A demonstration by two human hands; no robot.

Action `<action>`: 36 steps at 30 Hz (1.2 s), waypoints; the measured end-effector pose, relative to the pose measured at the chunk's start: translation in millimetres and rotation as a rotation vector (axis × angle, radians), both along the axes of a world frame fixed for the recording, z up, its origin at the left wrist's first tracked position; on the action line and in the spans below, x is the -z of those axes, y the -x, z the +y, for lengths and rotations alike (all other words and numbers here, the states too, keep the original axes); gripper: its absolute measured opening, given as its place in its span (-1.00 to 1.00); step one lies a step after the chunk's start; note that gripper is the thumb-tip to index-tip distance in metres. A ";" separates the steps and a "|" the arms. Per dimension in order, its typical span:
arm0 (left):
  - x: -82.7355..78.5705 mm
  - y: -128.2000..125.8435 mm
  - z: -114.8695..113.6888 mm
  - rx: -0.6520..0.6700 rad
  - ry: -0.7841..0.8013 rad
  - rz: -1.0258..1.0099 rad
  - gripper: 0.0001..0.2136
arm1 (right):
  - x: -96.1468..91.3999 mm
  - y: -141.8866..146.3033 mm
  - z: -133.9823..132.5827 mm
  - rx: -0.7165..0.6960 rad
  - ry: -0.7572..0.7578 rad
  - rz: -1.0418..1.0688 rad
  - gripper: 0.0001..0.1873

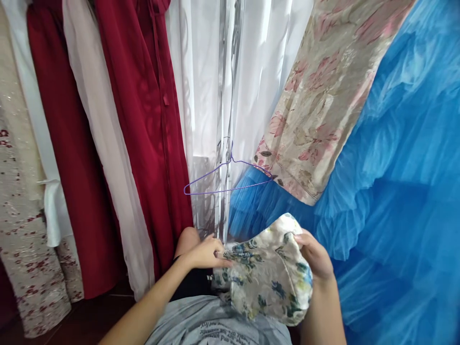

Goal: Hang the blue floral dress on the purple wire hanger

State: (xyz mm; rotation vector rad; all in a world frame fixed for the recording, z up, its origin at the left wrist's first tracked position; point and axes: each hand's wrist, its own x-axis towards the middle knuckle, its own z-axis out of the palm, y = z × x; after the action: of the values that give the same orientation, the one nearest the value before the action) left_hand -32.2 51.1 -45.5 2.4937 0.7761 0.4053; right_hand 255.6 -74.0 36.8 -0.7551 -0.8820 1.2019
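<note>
Both my hands hold a cream garment with a blue and green flower print (268,275) in front of my grey shirt. My left hand (206,254) pinches its left edge, fingers closed on the cloth. My right hand (316,256) grips its upper right edge, thumb over the fabric. An empty purple wire hanger (226,182) hangs just above and behind the garment, in front of a white sheer dress (204,96).
Hanging clothes fill the view: dark red dresses (143,120), pale pink and white ones at left, a beaded cream one (21,230) at far left, a pink-flowered cream garment (319,100) and a big blue tulle skirt (406,191) at right. Dark floor shows at lower left.
</note>
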 end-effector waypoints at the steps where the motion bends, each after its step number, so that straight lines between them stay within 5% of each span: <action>1: -4.2 14.1 12.0 -0.041 -0.066 0.043 -0.54 | -7.1 -3.5 2.7 -0.026 -0.007 -0.040 -0.84; 5: -36.5 75.0 51.9 -0.226 -0.245 0.047 -0.62 | -37.0 -8.4 40.5 -0.141 -0.142 -0.430 -0.78; 9: -74.1 119.3 75.7 -0.362 -0.337 0.024 -0.61 | -45.4 -6.7 112.0 -0.013 -0.327 -0.828 -0.67; 14: -109.8 129.2 88.6 -0.461 -0.505 -0.014 -0.62 | -36.4 -8.3 191.7 0.275 -0.389 -1.181 -0.40; 17: -128.4 124.0 85.8 -0.434 -0.641 -0.007 -0.66 | -31.2 -9.9 214.5 0.281 -0.380 -1.261 -0.57; 20: -144.4 122.9 80.9 -0.427 -0.756 0.015 -0.70 | -27.5 -12.1 219.2 0.253 -0.388 -1.280 -0.76; 25: -169.5 112.0 82.6 -0.407 -0.834 -0.005 -0.71 | -22.1 -7.0 206.5 0.218 -0.419 -1.258 -0.80; 31: -188.9 35.3 91.8 -0.267 -0.723 -0.229 -0.70 | -18.3 13.8 182.2 0.181 -0.443 -1.249 -0.79; 36: -182.3 -0.9 103.9 -0.392 -0.681 -0.489 -0.83 | -19.2 0.8 162.5 0.194 -0.462 -1.180 -0.67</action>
State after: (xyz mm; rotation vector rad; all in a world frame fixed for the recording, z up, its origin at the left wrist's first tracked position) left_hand -31.3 155.0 136.9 2.6134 1.0340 1.5767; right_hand 254.8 88.5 56.0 -1.1240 -1.9040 0.2432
